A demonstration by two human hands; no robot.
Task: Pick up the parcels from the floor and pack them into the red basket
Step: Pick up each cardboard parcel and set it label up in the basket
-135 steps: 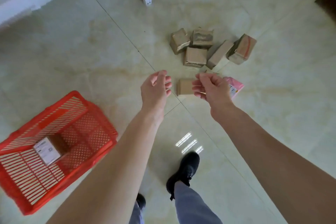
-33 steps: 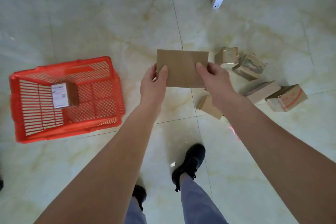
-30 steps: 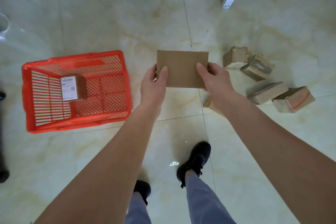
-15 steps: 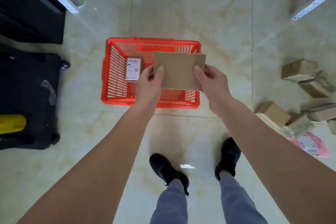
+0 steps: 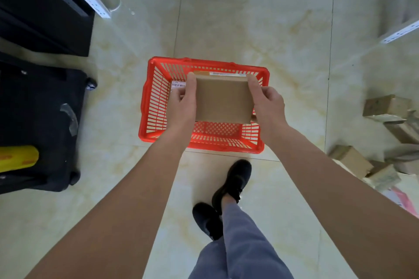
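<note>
Glossy marble-tile floor (image 5: 238,18), red basket (image 5: 149,106), black suitcase (image 5: 40,124)

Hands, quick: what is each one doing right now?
Left hand: closed on the left edge of the cardboard parcel, above the red basket.
Right hand: closed on the same parcel's right edge.

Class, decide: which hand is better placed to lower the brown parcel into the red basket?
Neither alone: left hand and right hand grip opposite sides of the brown parcel, above the red basket. Use both.
</note>
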